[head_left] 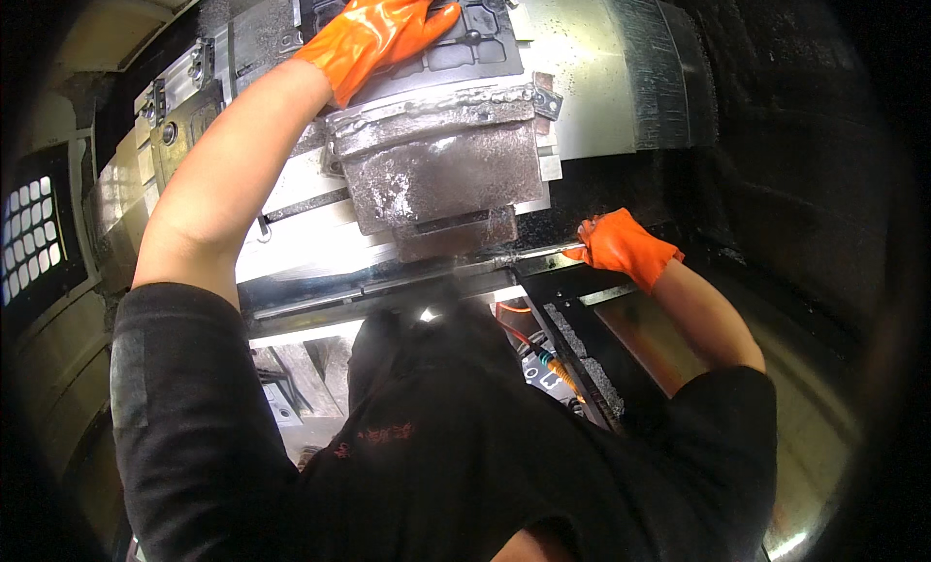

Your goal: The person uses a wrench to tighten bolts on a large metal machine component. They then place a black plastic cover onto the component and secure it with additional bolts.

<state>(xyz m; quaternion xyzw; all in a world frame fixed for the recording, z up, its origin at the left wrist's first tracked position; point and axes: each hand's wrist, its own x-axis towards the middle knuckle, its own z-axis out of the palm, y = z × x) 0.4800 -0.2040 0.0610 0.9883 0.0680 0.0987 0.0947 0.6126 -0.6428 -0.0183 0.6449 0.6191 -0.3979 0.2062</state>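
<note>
My left hand (388, 29), in an orange rubber glove, reaches far forward and lies on a dark metal plate (485, 48) with a pattern of shallow pockets. Its visible fingers are stretched out, though the top of the picture cuts part of the hand off. Below that plate sits a rough, rust-brown metal block (446, 179) with a bumpy seam along its upper edge. My right hand (626, 247), gloved in orange too, is closed around the end of a slim metal rod (545, 253). The rod points left, low beside the block's near side; its far end is hard to make out.
Bright metal machine covers (572, 67) flank the block. Clamping parts (170, 130) stand at the left. A red hose with coloured fittings (548, 358) hangs near my body beside a dark frame bar (582, 363). At the far left is a gridded light panel (31, 237).
</note>
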